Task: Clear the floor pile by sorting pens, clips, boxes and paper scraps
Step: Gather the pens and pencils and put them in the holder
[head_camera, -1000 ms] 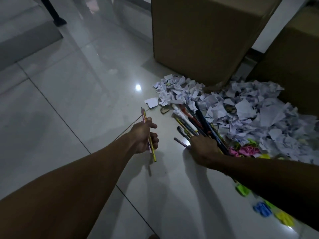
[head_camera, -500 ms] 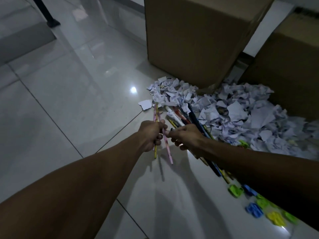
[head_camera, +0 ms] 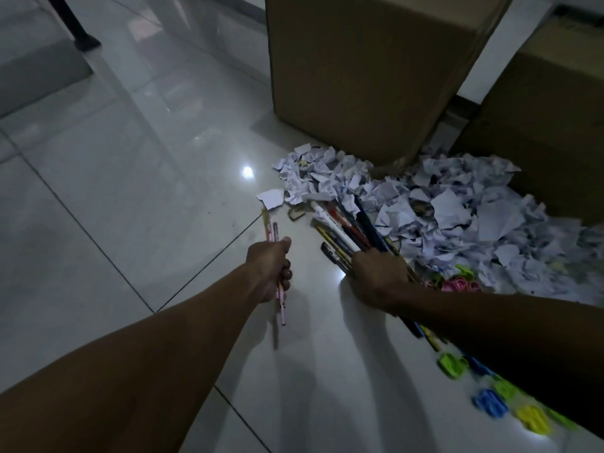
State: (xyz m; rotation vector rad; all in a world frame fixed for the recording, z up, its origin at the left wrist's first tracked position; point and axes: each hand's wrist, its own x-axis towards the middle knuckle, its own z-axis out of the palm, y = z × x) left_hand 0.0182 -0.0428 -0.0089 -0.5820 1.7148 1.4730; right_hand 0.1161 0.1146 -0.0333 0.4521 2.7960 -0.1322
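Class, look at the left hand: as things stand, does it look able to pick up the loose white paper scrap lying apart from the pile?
Probably not yet. The left hand grips pencils, so its fingers are occupied, though bare floor leaves the way to the paper scrap free.

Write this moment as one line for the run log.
left hand: holds pencils | right hand: on pens, grip unclear | paper scraps: on floor | clips: on floor
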